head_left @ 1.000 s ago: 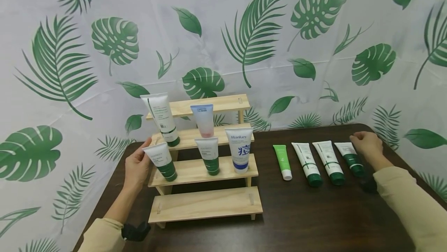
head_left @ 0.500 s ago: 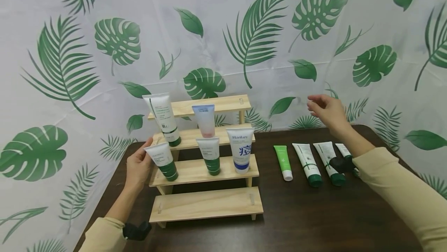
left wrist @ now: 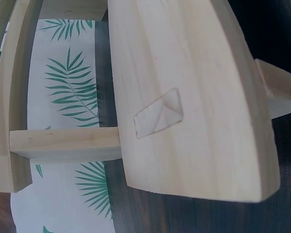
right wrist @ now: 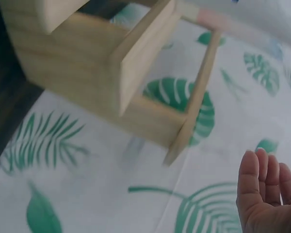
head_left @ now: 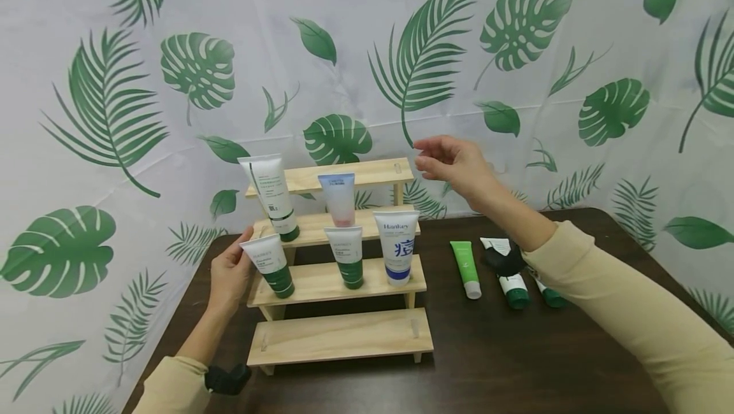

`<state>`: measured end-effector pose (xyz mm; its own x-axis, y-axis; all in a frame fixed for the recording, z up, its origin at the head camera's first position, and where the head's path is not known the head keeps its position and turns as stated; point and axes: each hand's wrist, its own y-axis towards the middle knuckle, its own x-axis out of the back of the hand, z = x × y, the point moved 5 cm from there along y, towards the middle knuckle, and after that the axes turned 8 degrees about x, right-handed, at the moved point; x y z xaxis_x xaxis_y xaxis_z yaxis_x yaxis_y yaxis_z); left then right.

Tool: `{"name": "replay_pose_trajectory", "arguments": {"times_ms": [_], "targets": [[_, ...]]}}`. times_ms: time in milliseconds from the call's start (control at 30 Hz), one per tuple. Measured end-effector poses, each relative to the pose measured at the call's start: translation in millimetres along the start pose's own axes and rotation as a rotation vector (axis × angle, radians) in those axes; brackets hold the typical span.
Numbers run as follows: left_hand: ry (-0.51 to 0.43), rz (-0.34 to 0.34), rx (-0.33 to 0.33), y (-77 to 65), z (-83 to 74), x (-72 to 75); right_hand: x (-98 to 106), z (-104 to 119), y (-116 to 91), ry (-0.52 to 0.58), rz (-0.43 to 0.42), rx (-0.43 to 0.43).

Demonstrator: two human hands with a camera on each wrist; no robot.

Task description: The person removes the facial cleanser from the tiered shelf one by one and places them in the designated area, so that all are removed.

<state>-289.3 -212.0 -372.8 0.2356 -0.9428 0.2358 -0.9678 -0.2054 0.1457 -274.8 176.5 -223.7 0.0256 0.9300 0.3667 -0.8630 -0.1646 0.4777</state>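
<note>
Stepped stand: pale wood with visible grain, four shelves, on the table left of the loose tubes; the left wrist view shows a rectangular joint let into one board.
Left hand: at the stand's left side, fingertips by the shelf ends; whether it pinches the wood or only rests there, I cannot tell.
Right hand: raised beside the top shelf's right end, fingers bent, a narrow gap between thumb and fingertips, holding nothing.
Third shelf: a white tube reading "Hankey" over a large blue "痘", blue band near its foot; two small white-and-green tubes, lettering too faint to read, one tilted at left, one mid-shelf.
Second shelf: a large white tube with green cap and fine print; a blue-to-pink translucent tube.
Dark wood-look table: a slim bright-green tube; beside it, white tubes with green caps, partly hidden by the right arm.
Backdrop: creased white cloth printed with green leaves.
</note>
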Motion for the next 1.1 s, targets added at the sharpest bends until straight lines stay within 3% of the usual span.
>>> {"name": "replay_pose_trajectory", "arguments": {"times_ms": [500,767,1100], "targets": [[-0.025,0.007,0.002,-2.6,-3.9,-0.2,-59,19,19,-0.014,0.182,-0.057],[-0.035,0.014,-0.006,-2.3,-2.8,-0.5,-77,20,25,-0.055,0.263,-0.059],[-0.015,0.000,-0.002,-1.4,-0.8,1.0,-90,22,33,-0.107,0.296,-0.112]]}}
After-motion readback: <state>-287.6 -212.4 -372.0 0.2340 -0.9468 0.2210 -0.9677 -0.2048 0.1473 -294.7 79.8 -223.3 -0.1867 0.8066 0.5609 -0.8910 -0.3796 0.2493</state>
